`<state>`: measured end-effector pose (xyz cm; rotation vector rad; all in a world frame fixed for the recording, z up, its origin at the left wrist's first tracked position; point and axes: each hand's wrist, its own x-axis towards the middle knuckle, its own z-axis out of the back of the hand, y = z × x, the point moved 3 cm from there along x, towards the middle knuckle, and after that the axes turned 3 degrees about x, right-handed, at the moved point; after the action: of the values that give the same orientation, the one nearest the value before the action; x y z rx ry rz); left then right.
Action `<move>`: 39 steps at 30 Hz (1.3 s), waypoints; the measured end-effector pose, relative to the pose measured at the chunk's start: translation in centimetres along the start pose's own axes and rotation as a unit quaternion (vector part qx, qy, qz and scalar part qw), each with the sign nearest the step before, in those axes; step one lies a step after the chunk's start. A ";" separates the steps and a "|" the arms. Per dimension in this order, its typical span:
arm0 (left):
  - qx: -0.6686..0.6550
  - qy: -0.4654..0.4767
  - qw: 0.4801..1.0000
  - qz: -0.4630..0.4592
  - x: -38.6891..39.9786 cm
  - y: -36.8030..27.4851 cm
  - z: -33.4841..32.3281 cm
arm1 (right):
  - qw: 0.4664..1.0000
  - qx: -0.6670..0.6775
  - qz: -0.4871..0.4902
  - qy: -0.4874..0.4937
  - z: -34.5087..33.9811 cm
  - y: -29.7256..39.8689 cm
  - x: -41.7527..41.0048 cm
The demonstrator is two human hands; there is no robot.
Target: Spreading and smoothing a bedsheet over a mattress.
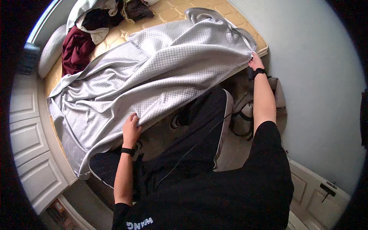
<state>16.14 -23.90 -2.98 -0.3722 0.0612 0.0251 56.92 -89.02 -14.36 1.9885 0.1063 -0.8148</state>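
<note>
A light grey quilted mattress cover [172, 66] lies in folds across a yellow patterned mattress [169, 13]. At the cover's right corner, near the mattress's edge, my right hand [255, 62] grips the bound edge with closed fingers. My left hand [132, 130] is on the cover's near side, its fingers bent over a fold of the fabric; the thumb side is partly hidden. Between my hands the near edge of the cover hangs along the mattress side. Its left end reaches the mattress's lower left corner.
Dark red cloth [76, 50], white bedding and dark clothes are heaped at the far left, beside a white pillow [53, 50]. White panelled cabinet doors [31, 141] stand left, a pale wall [313, 86] right. Bags [277, 95] and a cable sit below the mattress's right end; a white door [316, 187] is lower right.
</note>
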 end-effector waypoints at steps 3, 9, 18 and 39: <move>-0.024 0.080 0.995 0.054 0.1 -1.0 -0.3 | 0.997 -0.034 0.009 -0.075 0.6 -0.1 -0.7; 0.006 0.114 0.993 -0.020 -0.5 -0.3 -3.3 | 0.999 -0.021 0.032 0.029 -3.1 0.5 -3.5; -0.015 0.122 0.992 0.001 0.1 -1.2 -2.3 | 0.932 -0.002 0.165 -0.322 2.0 -1.8 -2.1; -0.061 0.193 0.975 -0.089 -2.8 2.4 -7.6 | 0.790 -0.473 0.349 0.175 -20.5 -4.4 -12.9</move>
<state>12.88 -24.43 -10.76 -0.5012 0.4123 -0.2215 55.47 -67.05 -3.40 1.0271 -0.0184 0.1363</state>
